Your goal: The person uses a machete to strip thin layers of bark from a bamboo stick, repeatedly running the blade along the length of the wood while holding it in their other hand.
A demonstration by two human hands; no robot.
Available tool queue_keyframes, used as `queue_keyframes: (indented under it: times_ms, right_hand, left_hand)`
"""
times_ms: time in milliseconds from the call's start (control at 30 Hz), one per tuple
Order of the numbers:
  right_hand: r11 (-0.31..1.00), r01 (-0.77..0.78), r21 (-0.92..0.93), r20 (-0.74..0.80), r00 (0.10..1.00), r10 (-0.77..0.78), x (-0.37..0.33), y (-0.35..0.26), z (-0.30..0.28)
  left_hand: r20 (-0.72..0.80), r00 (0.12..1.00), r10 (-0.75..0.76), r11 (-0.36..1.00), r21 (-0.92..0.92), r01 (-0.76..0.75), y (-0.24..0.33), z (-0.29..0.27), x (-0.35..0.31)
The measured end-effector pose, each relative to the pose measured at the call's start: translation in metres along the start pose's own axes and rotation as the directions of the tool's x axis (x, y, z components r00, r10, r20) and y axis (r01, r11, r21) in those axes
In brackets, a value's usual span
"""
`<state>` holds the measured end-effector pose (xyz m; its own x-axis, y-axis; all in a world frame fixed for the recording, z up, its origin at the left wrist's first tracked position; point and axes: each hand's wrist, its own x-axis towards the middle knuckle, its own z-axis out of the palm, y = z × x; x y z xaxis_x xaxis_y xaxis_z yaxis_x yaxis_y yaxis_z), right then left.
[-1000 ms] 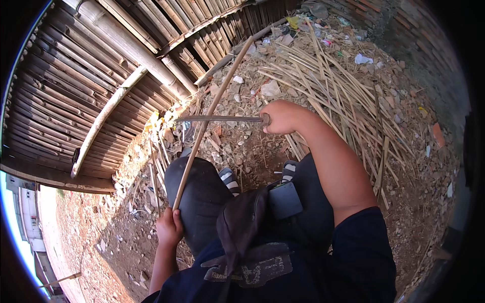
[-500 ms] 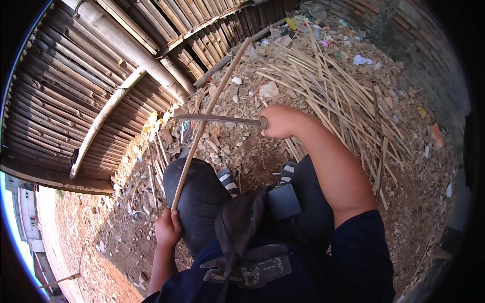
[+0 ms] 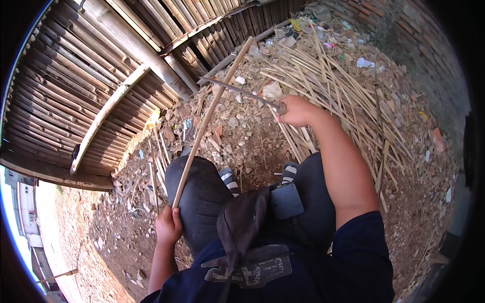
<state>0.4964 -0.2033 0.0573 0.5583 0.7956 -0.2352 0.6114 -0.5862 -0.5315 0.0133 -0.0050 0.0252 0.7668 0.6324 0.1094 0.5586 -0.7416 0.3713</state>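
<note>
Nearest, beyond the dark shirt, the left hand (image 3: 169, 225) is closed round the near end of a long pale strip (image 3: 204, 126), its thumb lying along it. The strip slants up across the dark-clad left knee (image 3: 194, 189) and runs away over the ground, its far end raised toward the foot of the bamboo wall. A flat dark case (image 3: 287, 200) rests by the right thigh, and the two sandalled feet show between the knees. Just beyond the left knee, a few thin sticks (image 3: 160, 151) lie together. Further out, the right hand (image 3: 295, 110) is a fist round the handle of a long, narrow dark blade (image 3: 245, 93), which points left and crosses the strip near its far end; whether the two touch cannot be told. The work on this strip looks to be under way: it is in one length, and how much of its surface has been worked is too small to judge. To the right, a large pile of similar strips (image 3: 348, 96) lies on the rubble; which are finished and which are left does not show. Farthest off stand the bamboo wall (image 3: 65, 106) and a brick wall (image 3: 429, 45).
</note>
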Motion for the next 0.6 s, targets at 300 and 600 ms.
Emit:
queue_keyframes:
  times_ms: [300,600]
  right_hand:
    - [0.998,0.049,0.026,-0.019,0.999,-0.049,0.006,-0.011,0.007]
    - [0.998,0.024,0.065,0.043,0.999,-0.027,0.002,-0.012,0.003]
  left_hand:
    - [-0.058,0.998,-0.008,1.0,-0.002,0.008,0.0,0.005,0.0]
    - [-0.024,0.998,-0.065,0.997,-0.043,0.064,0.003,0.004,-0.001]
